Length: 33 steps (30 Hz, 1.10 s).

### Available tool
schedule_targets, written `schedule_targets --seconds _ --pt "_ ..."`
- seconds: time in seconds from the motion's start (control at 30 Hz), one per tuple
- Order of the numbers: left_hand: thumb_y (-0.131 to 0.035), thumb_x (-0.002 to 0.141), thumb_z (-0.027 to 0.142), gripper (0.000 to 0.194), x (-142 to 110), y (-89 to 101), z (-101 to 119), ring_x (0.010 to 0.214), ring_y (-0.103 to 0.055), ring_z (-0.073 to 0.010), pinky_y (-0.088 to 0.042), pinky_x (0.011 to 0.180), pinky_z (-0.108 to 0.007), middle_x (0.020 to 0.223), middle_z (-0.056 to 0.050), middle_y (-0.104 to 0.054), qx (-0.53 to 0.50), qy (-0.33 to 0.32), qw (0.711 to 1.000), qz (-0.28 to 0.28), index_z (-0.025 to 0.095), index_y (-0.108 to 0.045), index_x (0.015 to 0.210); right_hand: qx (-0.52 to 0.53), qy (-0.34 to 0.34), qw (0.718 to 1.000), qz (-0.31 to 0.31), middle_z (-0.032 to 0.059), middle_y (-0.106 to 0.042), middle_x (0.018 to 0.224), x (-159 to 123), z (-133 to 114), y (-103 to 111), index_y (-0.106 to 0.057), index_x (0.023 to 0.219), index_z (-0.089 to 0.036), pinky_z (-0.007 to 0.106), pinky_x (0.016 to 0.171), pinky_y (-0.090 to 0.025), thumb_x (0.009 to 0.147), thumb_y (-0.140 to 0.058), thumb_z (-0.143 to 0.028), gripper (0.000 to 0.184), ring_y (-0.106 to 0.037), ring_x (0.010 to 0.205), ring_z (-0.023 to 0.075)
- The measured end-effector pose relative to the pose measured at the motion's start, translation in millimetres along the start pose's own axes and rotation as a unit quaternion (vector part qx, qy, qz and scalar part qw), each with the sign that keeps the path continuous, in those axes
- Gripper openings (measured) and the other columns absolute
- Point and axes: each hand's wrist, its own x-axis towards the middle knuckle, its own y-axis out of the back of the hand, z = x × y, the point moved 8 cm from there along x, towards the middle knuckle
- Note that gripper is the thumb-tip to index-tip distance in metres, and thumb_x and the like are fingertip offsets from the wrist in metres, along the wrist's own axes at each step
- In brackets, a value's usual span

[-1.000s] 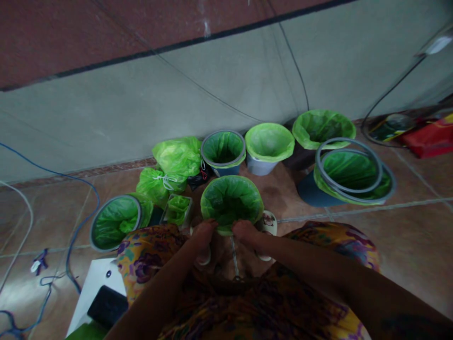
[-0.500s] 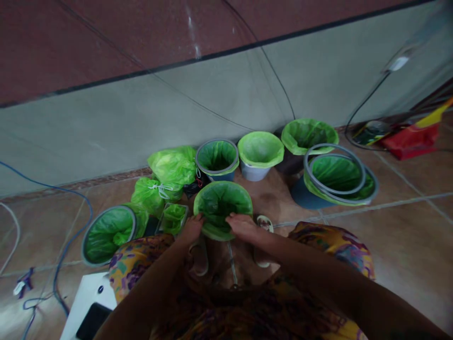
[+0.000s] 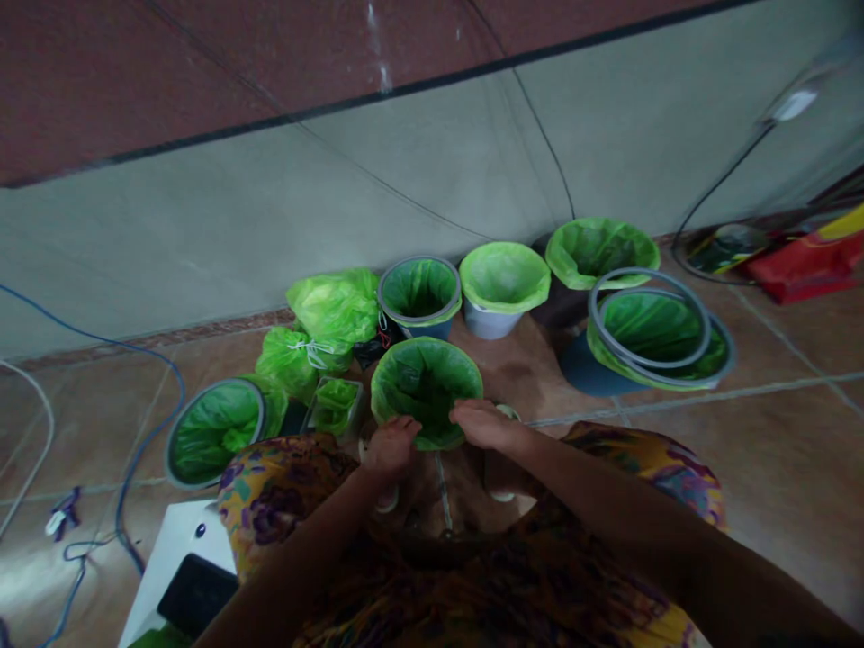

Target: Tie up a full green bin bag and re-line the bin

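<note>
A small bin lined with a green plastic bag stands on the floor right in front of me. My left hand grips the near left edge of the bag, fingers closed round the rim. My right hand presses on the near right edge of the same rim, fingers curled over the green plastic. Both forearms reach down from my patterned yellow and purple clothing.
Several more green-lined bins stand along the wall: one at left, two behind, a large grey-ringed one at right. Tied green bags lie beside them. Blue cable trails at left; red object far right.
The view shifted slightly. My left hand slid down along the near left rim of the lined bin; my right hand stayed on the near right rim.
</note>
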Motion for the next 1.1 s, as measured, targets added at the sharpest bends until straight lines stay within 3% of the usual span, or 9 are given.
schedule_targets --seconds 0.1,0.3,0.57,0.7,0.8,0.93,1.1 --pt "-0.055 0.088 0.016 0.032 -0.2 -21.3 11.0 0.116 -0.063 -0.0244 -0.047 0.106 -0.037 0.120 -0.009 -0.069 -0.006 0.007 1.000 -0.022 0.020 -0.067 0.118 -0.023 -0.024 0.999 -0.038 0.0160 -0.075 0.109 3.0 -4.3 -14.0 -0.075 0.106 -0.009 0.028 0.082 -0.052 0.091 -0.047 -0.007 0.032 -0.070 0.099 0.0240" --pt "-0.051 0.094 0.018 0.024 3.0 -44.9 -6.1 0.107 -0.068 -0.0240 -0.052 0.097 -0.035 0.106 -0.011 -0.073 -0.015 0.055 0.996 -0.062 0.019 -0.074 0.101 -0.036 -0.062 0.996 -0.047 0.0183 -0.075 0.106 0.5 6.7 -20.7 -0.074 0.108 -0.009 0.030 0.075 -0.051 0.095 -0.042 -0.008 0.034 -0.071 0.094 0.0269" --pt "-0.043 0.090 0.004 0.037 -7.4 -37.8 -32.2 0.117 -0.066 -0.0272 -0.050 0.104 -0.038 0.120 -0.018 -0.072 -0.002 0.103 0.993 -0.060 0.010 -0.070 0.113 0.000 -0.061 0.998 -0.028 0.0075 -0.074 0.111 1.7 28.1 -17.5 -0.073 0.111 -0.019 0.022 0.082 -0.047 0.096 -0.047 -0.013 0.031 -0.068 0.098 0.0177" --pt "-0.046 0.089 0.005 0.046 -12.8 -27.3 -30.1 0.125 -0.062 -0.0278 -0.051 0.104 -0.038 0.142 -0.017 -0.060 0.006 0.117 0.993 -0.032 0.012 -0.061 0.132 0.019 0.004 1.000 -0.018 0.0087 -0.072 0.115 0.4 21.9 -16.8 -0.073 0.116 -0.020 0.026 0.089 -0.046 0.087 -0.061 -0.018 0.031 -0.065 0.107 0.0207" --pt "-0.048 0.089 0.008 0.051 -16.4 -23.4 -16.9 0.121 -0.065 -0.0258 -0.053 0.100 -0.036 0.147 -0.014 -0.057 -0.004 0.102 0.995 -0.010 0.018 -0.056 0.138 0.009 0.029 0.999 -0.022 0.0102 -0.072 0.118 -0.5 14.9 -15.2 -0.074 0.117 -0.018 0.027 0.092 -0.045 0.085 -0.065 -0.019 0.033 -0.065 0.110 0.0223" --pt "-0.051 0.090 0.012 0.042 -13.8 -34.7 -0.9 0.114 -0.068 -0.0234 -0.054 0.093 -0.033 0.136 -0.009 -0.065 -0.045 0.073 0.996 -0.036 0.023 -0.063 0.128 -0.002 0.017 0.999 -0.046 0.0095 -0.075 0.107 1.4 10.3 -13.3 -0.078 0.099 -0.015 0.024 0.084 -0.044 0.088 -0.057 -0.013 0.024 -0.067 0.101 0.0201" --pt "-0.051 0.093 0.014 0.025 -5.4 -44.6 -8.8 0.102 -0.071 -0.0214 -0.052 0.092 -0.031 0.108 -0.008 -0.075 -0.109 0.100 0.988 -0.038 0.019 -0.075 0.102 -0.023 0.000 0.998 -0.066 0.0106 -0.076 0.101 3.9 11.5 -15.5 -0.076 0.099 -0.012 0.024 0.076 -0.043 0.088 -0.054 -0.011 0.024 -0.068 0.096 0.0200"
